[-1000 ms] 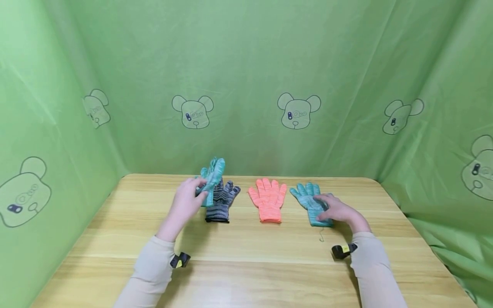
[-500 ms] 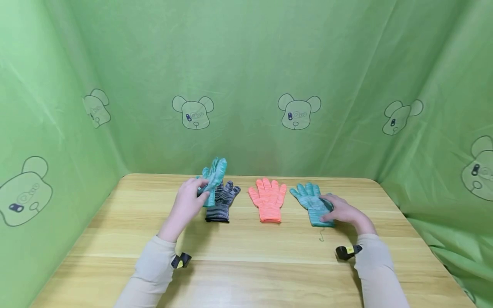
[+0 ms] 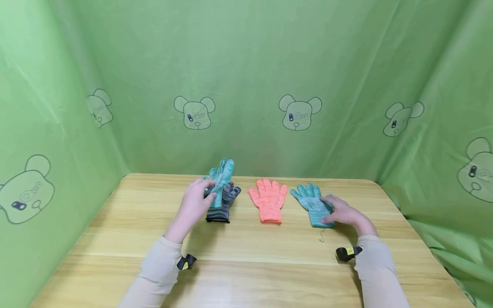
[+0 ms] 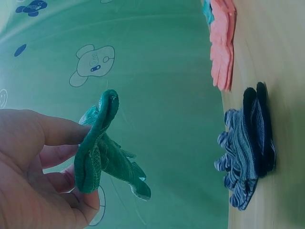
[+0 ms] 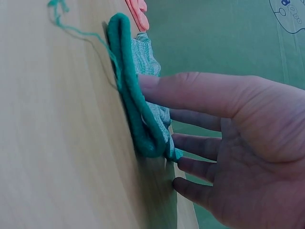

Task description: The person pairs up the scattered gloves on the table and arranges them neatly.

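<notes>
My left hand pinches a teal knit glove by its cuff, thumb on one side and fingers on the other. That glove hangs above a black-and-grey striped glove lying on the table and partly covers it in the head view. My right hand is at the right edge of another teal glove, which lies flat. In the right wrist view the thumb touches this glove's cuff, while the other fingers reach loosely along its side. A coral glove lies between the striped and right teal gloves.
The wooden table ends at its back edge against a green cloth printed with bear heads. Cloth also hangs at both sides. A loose teal thread trails from the right glove's cuff.
My left hand has shifted slightly right with the teal glove, covering more of the striped one. My right hand moved a little rightward at first, then stayed nearly still.
</notes>
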